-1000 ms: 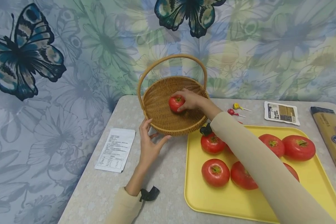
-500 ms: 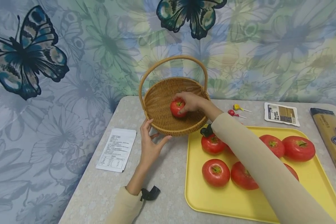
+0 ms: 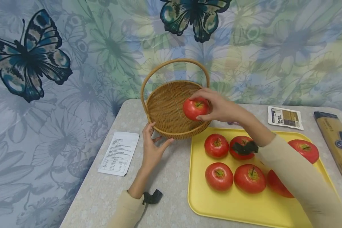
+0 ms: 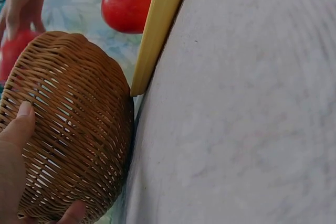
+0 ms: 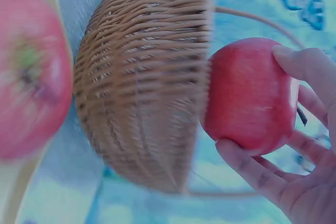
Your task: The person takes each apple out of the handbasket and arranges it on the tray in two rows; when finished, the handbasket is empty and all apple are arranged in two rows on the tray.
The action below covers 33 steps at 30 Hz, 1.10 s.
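Note:
My right hand (image 3: 198, 107) grips a red tomato (image 3: 193, 109) from the right and holds it in the air over the right rim of the wicker basket (image 3: 165, 107). In the right wrist view the fingers (image 5: 310, 72) wrap the tomato (image 5: 249, 95) beside the basket wall (image 5: 142, 87). Nothing else shows inside the basket. My left hand (image 3: 154, 142) rests against the basket's near outer wall, thumb and fingers spread; the left wrist view shows its fingers (image 4: 16, 145) lying on the weave (image 4: 73, 129). Several more tomatoes (image 3: 219, 175) lie on the yellow tray (image 3: 245, 205).
The tray's corner (image 4: 157, 30) touches the basket. A white printed packet (image 3: 119, 153) lies left of my left hand. Another packet (image 3: 285, 117) and a long pasta package (image 3: 334, 142) lie at the far right. A butterfly-print cloth hangs behind the grey table (image 3: 171, 177).
My right hand has lifted the tomato off the basket's floor, up and to the right over the rim. Its arm has swung right, uncovering more tray tomatoes. My left hand has stayed put.

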Tool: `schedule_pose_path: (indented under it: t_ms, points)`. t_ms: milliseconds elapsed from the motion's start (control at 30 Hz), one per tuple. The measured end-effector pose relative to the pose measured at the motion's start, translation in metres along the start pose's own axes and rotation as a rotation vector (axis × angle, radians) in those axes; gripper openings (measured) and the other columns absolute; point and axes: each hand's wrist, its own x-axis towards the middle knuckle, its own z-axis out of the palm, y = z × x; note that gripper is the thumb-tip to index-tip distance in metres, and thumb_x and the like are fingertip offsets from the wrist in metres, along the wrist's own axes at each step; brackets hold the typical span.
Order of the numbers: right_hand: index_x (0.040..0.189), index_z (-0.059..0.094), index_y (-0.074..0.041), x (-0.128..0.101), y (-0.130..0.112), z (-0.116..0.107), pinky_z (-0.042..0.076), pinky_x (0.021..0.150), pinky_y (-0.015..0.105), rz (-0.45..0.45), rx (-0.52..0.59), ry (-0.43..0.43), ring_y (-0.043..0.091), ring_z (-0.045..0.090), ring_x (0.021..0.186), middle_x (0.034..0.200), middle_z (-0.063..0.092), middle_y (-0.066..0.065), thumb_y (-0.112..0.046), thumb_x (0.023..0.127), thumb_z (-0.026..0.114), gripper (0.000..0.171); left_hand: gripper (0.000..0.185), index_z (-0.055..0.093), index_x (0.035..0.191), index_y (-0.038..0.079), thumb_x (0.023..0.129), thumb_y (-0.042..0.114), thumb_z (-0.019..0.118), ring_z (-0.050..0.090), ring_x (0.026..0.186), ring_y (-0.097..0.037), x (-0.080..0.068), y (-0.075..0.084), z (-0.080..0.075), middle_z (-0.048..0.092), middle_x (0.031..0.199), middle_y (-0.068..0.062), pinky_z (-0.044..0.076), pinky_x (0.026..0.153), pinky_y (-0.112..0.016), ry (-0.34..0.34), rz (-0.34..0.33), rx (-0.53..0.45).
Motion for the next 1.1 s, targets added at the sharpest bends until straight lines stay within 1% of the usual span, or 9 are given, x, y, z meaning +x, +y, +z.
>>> schedule_pose_path:
  t_ms: [133,300,367,500,533,633,733,867,1100]
  points:
    - [0.133,0.057,-0.020,-0.064,-0.016,-0.024,0.060,0.076,0.028,0.034,-0.052,0.072,0.015,0.054,0.118,0.139,0.051,0.001,-0.014,0.075,0.086,0.065,0.087,0.026,0.146,0.007,0.079,0.008,0.082,0.028,0.141,-0.048,0.000,-0.014,0.003,0.015,0.154,-0.026,0.051,0.093,-0.061,-0.002,-0.001,0.006]
    - [0.133,0.058,-0.024,-0.156,-0.019,-0.045,0.053,0.077,0.011,0.185,-0.254,0.145,0.003,0.048,0.117,0.138,0.052,-0.001,-0.011,0.065,0.092,0.077,0.089,0.026,0.147,0.022,0.079,0.019,0.083,0.029,0.144,-0.038,0.001,-0.033,0.007,0.015,0.157,-0.015,0.054,0.093,-0.050,-0.011,-0.019,0.037]
    - [0.133,0.058,-0.021,-0.190,-0.017,-0.047,0.057,0.076,0.018,0.263,-0.316,0.143,0.013,0.048,0.119,0.138,0.051,0.005,-0.011,0.063,0.093,0.079,0.089,0.026,0.147,0.025,0.079,0.022,0.083,0.030,0.144,-0.037,0.002,-0.036,0.006,0.015,0.158,-0.014,0.054,0.093,-0.048,-0.012,-0.019,0.042]
    - [0.134,0.055,-0.014,-0.251,-0.008,-0.043,0.059,0.065,0.024,0.417,-0.386,0.138,0.035,0.050,0.112,0.136,0.048,0.015,-0.011,0.061,0.093,0.083,0.088,0.027,0.147,0.019,0.079,0.015,0.083,0.030,0.143,-0.039,0.001,-0.029,0.004,0.015,0.157,-0.015,0.053,0.093,-0.054,-0.003,-0.023,0.024]
    - [0.134,0.054,-0.011,-0.265,-0.005,-0.041,0.059,0.060,0.027,0.453,-0.388,0.149,0.031,0.049,0.113,0.135,0.047,0.018,-0.010,0.061,0.093,0.082,0.088,0.027,0.147,0.016,0.078,0.012,0.083,0.031,0.142,-0.041,0.001,-0.026,0.004,0.016,0.157,-0.017,0.053,0.093,-0.056,0.000,-0.020,0.018]
    - [0.133,0.054,-0.005,-0.303,0.004,-0.037,0.050,0.052,0.014,0.557,-0.385,0.221,0.035,0.046,0.109,0.132,0.046,0.024,-0.009,0.057,0.095,0.086,0.087,0.028,0.145,0.006,0.078,0.005,0.082,0.031,0.140,-0.046,0.001,-0.012,0.004,0.016,0.155,-0.024,0.051,0.091,-0.061,0.005,-0.006,0.000]
    - [0.132,0.053,0.000,-0.333,0.015,-0.034,0.053,0.048,0.021,0.653,-0.376,0.259,0.042,0.043,0.109,0.130,0.044,0.030,-0.011,0.056,0.096,0.088,0.085,0.028,0.144,0.001,0.077,0.002,0.081,0.032,0.138,-0.050,0.001,-0.003,0.004,0.017,0.152,-0.030,0.050,0.090,-0.063,0.010,0.004,-0.006]
    - [0.132,0.051,0.001,-0.359,0.028,-0.028,0.055,0.046,0.037,0.732,-0.395,0.214,0.051,0.045,0.097,0.128,0.043,0.033,-0.016,0.052,0.098,0.094,0.085,0.027,0.144,0.000,0.078,0.002,0.081,0.032,0.138,-0.049,0.001,0.002,0.003,0.017,0.152,-0.030,0.051,0.091,-0.061,0.000,-0.009,0.011]
    - [0.133,0.049,-0.001,-0.369,0.040,-0.017,0.057,0.050,0.037,0.795,-0.306,0.098,0.048,0.048,0.099,0.125,0.045,0.030,-0.017,0.059,0.094,0.088,0.085,0.027,0.145,0.001,0.079,0.005,0.081,0.031,0.139,-0.049,0.001,0.000,0.004,0.017,0.153,-0.029,0.051,0.093,-0.061,-0.007,-0.011,0.011]
